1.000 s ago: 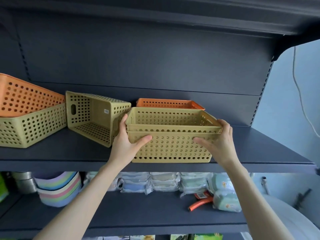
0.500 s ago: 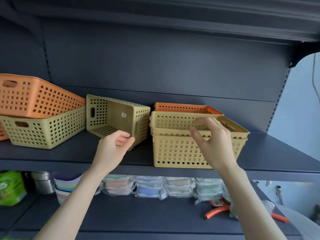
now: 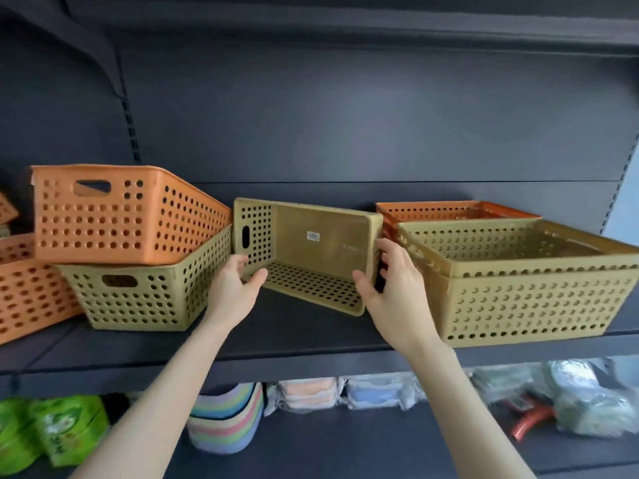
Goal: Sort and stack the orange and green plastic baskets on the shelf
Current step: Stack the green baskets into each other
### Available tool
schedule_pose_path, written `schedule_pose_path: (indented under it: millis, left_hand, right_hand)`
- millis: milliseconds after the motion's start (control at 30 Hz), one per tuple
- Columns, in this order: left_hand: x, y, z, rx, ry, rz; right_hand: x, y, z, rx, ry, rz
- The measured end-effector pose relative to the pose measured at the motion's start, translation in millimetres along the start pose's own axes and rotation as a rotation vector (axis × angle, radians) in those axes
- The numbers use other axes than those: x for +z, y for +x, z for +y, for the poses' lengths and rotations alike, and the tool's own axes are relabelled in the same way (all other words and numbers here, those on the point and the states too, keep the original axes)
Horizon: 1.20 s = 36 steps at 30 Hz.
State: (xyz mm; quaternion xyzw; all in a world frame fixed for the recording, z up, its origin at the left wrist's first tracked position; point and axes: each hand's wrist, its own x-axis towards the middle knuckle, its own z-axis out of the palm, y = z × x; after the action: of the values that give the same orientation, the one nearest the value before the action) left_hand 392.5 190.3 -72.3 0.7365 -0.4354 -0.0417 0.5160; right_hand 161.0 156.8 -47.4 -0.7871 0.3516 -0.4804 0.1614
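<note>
Mid-frame, the left hand [image 3: 235,288] and right hand [image 3: 390,285] gripped the tipped green basket [image 3: 321,243] with curled fingers; swinging it could have bumped the green stack [image 3: 536,295] at right.

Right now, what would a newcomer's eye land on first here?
The green basket on its side mid-shelf, open mouth facing the camera, with the left hand and right hand gripping its two side edges. Left of it, an orange basket sits crooked in a second green basket; to the right stands a neat green stack.
</note>
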Motion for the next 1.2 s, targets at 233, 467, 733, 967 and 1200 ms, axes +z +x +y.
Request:
schedule_pose_path:
  millis: [233, 467, 733, 967, 1200]
  left_hand:
    - [3.7, 50.2, -20.0, -0.165, -0.016, -0.192]
    - [8.7, 60.1, -39.1, -0.21, -0.077, -0.233]
    - [0.3, 48.5, -35.3, -0.159, -0.244, -0.066]
    - [-27.0, 6.6, -15.0, 0.051, -0.477, 0.074]
    - [-32.7, -15.2, -5.7, 0.127, -0.702, 0.178]
  right_hand:
    - [42.2, 8.0, 19.3, 0.359, 0.019, -0.089]
    - [56.4, 2.7, 42.8, 0.347, 0.003, 0.082]
    - [53.8, -1.9, 39.1, 0.25, 0.203, 0.332]
    - [48.4, -5.5, 36.4, 0.195, 0.387, 0.299]
    - [36.8, 3.8, 15.0, 0.083, 0.443, 0.343]
